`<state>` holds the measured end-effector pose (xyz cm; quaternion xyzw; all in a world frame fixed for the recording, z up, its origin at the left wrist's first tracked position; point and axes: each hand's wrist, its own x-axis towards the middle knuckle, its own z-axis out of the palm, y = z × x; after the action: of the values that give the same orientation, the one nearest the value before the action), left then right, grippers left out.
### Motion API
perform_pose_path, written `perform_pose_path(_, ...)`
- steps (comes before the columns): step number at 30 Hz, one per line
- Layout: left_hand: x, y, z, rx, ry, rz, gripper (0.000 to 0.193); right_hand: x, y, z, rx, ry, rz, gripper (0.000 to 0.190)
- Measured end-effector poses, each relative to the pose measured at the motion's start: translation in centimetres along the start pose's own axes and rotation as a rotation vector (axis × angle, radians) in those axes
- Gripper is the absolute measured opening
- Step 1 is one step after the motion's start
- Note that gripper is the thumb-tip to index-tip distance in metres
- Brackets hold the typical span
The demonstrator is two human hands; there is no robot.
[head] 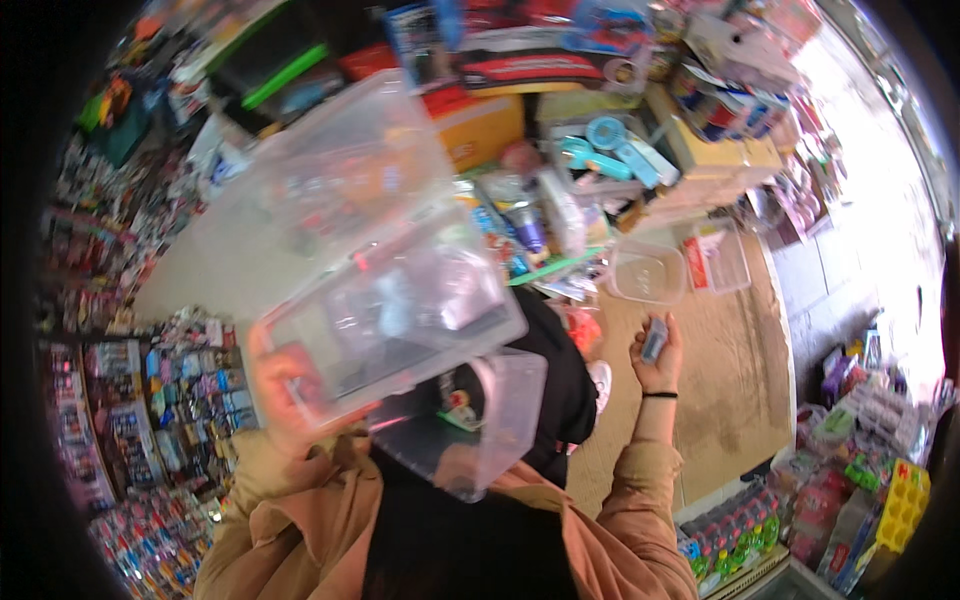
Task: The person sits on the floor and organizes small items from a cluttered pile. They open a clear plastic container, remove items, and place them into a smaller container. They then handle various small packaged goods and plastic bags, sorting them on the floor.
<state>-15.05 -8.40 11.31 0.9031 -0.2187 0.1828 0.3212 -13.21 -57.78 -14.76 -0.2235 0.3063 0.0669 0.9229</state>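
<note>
My left hand (289, 382), blurred, grips the near left corner of a clear plastic box (405, 300), whose clear lid (352, 165) stands open on the far side. Another clear plastic container (514, 420) is held against my body beneath that box, with a small printed item showing inside. Out to the right, my right hand (658, 356) is palm up with its fingers curled around a small grey-blue object (655, 337); what the object is cannot be told. A black band circles the right wrist.
A clear tub (646, 271) and a clear box with a red label (718, 256) rest on the flattened cardboard (727, 375) on the floor. Ahead, a bin holds turquoise handheld fans (606, 135). Packed shelves (127, 420) line the left; bottles (735, 532) and a yellow mould tray (902, 499) lie lower right.
</note>
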Motion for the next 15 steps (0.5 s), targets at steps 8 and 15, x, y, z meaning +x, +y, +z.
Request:
perform_pose_path(8, -0.9, 1.3, -2.4, -0.022, 0.140, 0.110, 0.064, -11.8, 0.6, 16.6, -0.357, -0.236, -0.274, 0.044)
perform_pose_path(15, -0.9, 2.6, -3.4, 0.039, 0.236, 0.166, 0.058, -21.8, 2.8, 28.6, -0.980, -0.556, -0.619, 0.045)
